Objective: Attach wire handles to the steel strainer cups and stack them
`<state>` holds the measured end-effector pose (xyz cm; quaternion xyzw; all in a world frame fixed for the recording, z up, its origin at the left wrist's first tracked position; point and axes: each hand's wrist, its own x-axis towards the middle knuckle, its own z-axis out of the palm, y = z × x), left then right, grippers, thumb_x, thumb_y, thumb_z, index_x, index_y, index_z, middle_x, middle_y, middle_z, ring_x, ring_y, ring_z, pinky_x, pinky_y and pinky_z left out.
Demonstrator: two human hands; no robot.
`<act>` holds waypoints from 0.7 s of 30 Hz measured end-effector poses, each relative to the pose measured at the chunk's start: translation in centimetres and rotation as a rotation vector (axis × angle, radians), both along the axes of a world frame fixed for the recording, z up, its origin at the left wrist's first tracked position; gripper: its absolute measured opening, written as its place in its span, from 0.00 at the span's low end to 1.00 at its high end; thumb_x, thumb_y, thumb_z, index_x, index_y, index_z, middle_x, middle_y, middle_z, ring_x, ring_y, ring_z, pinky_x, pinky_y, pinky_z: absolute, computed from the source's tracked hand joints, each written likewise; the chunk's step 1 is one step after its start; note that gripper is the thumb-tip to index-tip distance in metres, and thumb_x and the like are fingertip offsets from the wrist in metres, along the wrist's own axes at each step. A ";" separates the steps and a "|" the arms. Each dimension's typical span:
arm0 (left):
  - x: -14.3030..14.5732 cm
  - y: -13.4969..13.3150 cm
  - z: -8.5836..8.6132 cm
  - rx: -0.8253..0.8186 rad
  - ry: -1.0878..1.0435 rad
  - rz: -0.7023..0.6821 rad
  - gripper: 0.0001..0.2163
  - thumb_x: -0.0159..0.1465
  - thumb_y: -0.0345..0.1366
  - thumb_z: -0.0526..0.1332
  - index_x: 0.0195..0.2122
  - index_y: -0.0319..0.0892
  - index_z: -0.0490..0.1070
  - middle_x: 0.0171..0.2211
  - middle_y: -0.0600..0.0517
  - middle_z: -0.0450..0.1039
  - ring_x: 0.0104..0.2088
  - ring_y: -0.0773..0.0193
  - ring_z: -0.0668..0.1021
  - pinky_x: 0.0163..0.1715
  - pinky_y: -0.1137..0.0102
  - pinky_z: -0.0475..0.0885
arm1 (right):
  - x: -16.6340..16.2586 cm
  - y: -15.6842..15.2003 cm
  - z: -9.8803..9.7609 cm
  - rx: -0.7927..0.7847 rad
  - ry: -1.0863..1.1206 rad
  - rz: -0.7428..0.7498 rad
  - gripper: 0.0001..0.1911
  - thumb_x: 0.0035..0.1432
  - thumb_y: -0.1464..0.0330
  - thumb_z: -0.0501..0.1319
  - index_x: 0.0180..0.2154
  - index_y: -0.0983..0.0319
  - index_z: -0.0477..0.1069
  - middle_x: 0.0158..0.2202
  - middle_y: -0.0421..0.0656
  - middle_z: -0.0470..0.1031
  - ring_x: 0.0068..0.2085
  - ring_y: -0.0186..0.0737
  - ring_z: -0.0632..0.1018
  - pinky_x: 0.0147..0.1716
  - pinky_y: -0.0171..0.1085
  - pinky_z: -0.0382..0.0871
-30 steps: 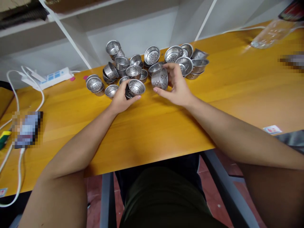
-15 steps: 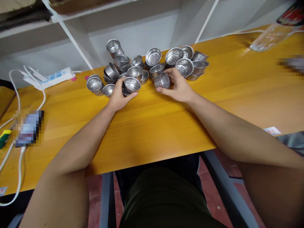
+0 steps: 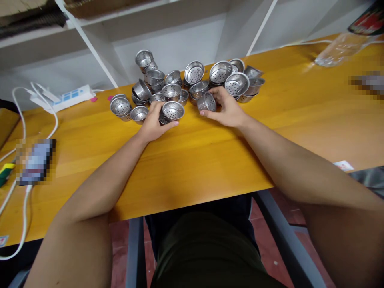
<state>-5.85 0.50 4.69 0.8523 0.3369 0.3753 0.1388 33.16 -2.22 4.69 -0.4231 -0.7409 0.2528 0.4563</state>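
Several small perforated steel strainer cups (image 3: 193, 72) lie heaped at the far middle of the orange wooden table (image 3: 192, 160). My left hand (image 3: 153, 124) is closed round a short stack of nested cups (image 3: 172, 111), open side up. My right hand (image 3: 228, 109) grips a single cup (image 3: 207, 102) tilted on its side, its mouth facing me, right at the near edge of the heap. The two hands are about a hand's width apart.
A white power strip (image 3: 67, 98) with cables lies at the back left, and a blurred flat object (image 3: 34, 162) sits near the left edge. A clear plastic bottle (image 3: 336, 50) lies at the back right. White shelving stands behind the table. A small card (image 3: 343, 165) is at the right edge.
My right hand has lowered its cup from above the table towards the heap's edge. My left hand with its stack has barely shifted.
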 end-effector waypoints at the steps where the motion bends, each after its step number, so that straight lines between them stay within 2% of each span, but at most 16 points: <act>1: 0.0 0.0 0.0 -0.003 0.001 0.000 0.50 0.70 0.83 0.77 0.76 0.50 0.75 0.70 0.35 0.82 0.75 0.29 0.84 0.82 0.34 0.79 | 0.0 -0.1 0.1 -0.003 -0.002 0.005 0.67 0.53 0.16 0.81 0.78 0.49 0.77 0.68 0.54 0.91 0.67 0.78 0.92 0.73 0.79 0.88; 6: 0.0 0.0 0.1 -0.012 -0.022 0.004 0.50 0.73 0.84 0.73 0.78 0.49 0.72 0.72 0.35 0.82 0.74 0.31 0.86 0.81 0.35 0.81 | -0.2 -0.9 0.9 0.011 -0.029 0.020 0.65 0.56 0.18 0.81 0.79 0.49 0.78 0.69 0.55 0.90 0.70 0.79 0.90 0.74 0.77 0.87; 11: 0.1 -0.1 0.5 0.005 -0.013 0.005 0.50 0.71 0.82 0.76 0.78 0.49 0.72 0.74 0.33 0.81 0.78 0.28 0.84 0.85 0.31 0.78 | 0.0 -2.0 1.9 0.075 -0.134 -0.007 0.63 0.58 0.19 0.81 0.80 0.48 0.84 0.74 0.56 0.86 0.75 0.83 0.85 0.79 0.81 0.82; 14: 0.3 -0.3 0.8 0.032 -0.027 -0.002 0.50 0.72 0.79 0.78 0.81 0.51 0.70 0.77 0.33 0.79 0.81 0.27 0.82 0.88 0.31 0.76 | 0.4 -2.1 2.0 0.061 -0.180 0.023 0.67 0.55 0.20 0.83 0.83 0.49 0.82 0.76 0.56 0.86 0.78 0.85 0.83 0.84 0.82 0.76; 17: 0.6 -0.7 1.2 0.084 -0.047 -0.019 0.51 0.72 0.76 0.79 0.84 0.52 0.66 0.80 0.33 0.77 0.84 0.25 0.80 0.90 0.30 0.74 | 0.4 -2.0 1.7 0.030 -0.199 0.066 0.69 0.51 0.22 0.86 0.83 0.49 0.81 0.79 0.56 0.84 0.79 0.86 0.82 0.85 0.84 0.74; 21: 0.7 -1.1 1.4 0.071 -0.042 -0.008 0.52 0.72 0.73 0.81 0.85 0.52 0.65 0.81 0.33 0.77 0.85 0.25 0.80 0.90 0.29 0.75 | -0.1 -1.7 1.2 0.022 -0.261 0.013 0.62 0.53 0.24 0.87 0.76 0.51 0.85 0.73 0.58 0.86 0.76 0.87 0.83 0.84 0.85 0.74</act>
